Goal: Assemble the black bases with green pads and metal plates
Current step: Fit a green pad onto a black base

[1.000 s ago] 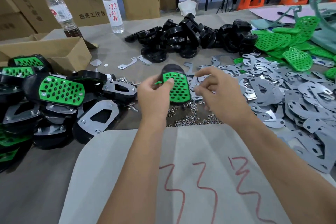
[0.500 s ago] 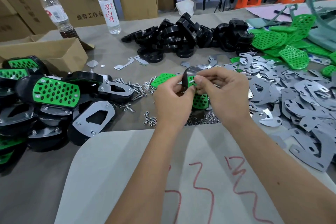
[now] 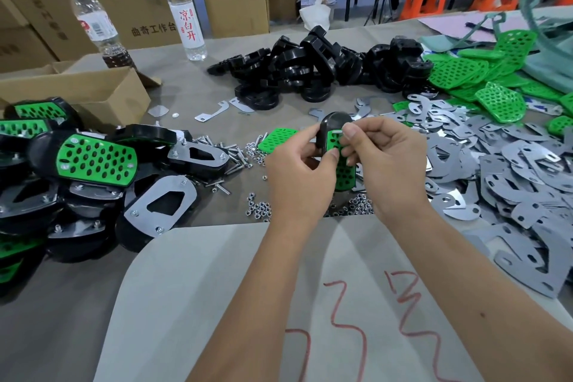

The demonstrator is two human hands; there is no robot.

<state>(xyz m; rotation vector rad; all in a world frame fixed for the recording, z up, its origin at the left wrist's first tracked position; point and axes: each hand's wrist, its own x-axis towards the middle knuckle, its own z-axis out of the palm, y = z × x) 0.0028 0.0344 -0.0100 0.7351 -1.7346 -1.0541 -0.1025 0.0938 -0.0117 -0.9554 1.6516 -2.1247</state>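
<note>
Hands (image 3: pixel 344 164) around padded base (image 3: pixel 336 146), seemingly unmarked

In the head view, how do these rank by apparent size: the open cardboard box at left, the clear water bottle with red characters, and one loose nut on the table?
1. open cardboard box
2. water bottle, though it stands farther away
3. loose nut
</note>
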